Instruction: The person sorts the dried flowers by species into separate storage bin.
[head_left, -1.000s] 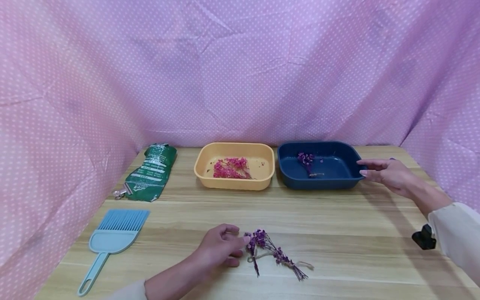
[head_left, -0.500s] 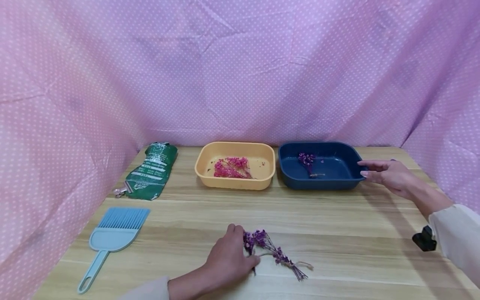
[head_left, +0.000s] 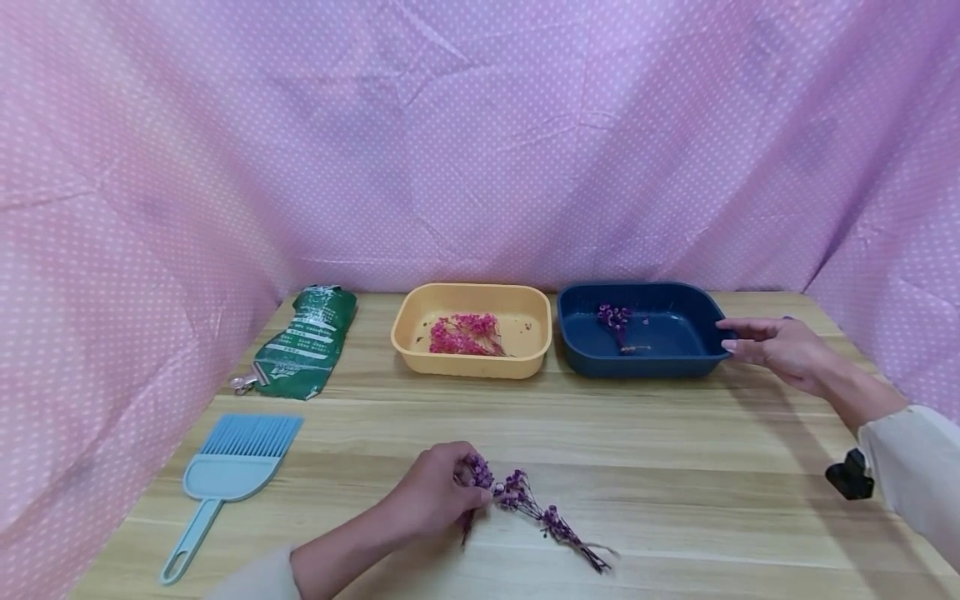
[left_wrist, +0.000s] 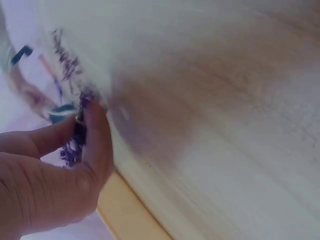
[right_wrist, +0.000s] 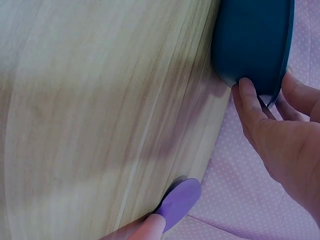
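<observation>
My left hand (head_left: 431,493) pinches a small bunch of dried purple flowers (head_left: 478,471) between thumb and fingers, low over the table, its stems pointing down. In the left wrist view, purple blossoms (left_wrist: 71,154) show beside the thumb and fingertips. Just right of this hand, a second purple bunch (head_left: 557,527) lies slantwise, tied with twine, its blossoms close to the held one. My right hand (head_left: 780,354) grips the right end of a dark blue tray (head_left: 637,367); in the right wrist view, fingers lie along its outer wall with the thumb at the rim. Another tied purple bunch (head_left: 617,321) lies inside.
Left of the blue tray stands a yellow tray (head_left: 472,367) with pink dried flowers (head_left: 461,333). A green bag (head_left: 303,354) with a metal clip (head_left: 259,375) lies at the back left. In front of it is a light blue brush (head_left: 232,477). Pink dotted cloth surrounds the table.
My left hand has closed on the left purple bunch and drawn it slightly left. The neighbouring bunch has shifted a little towards me. My right hand stays at the blue tray.
</observation>
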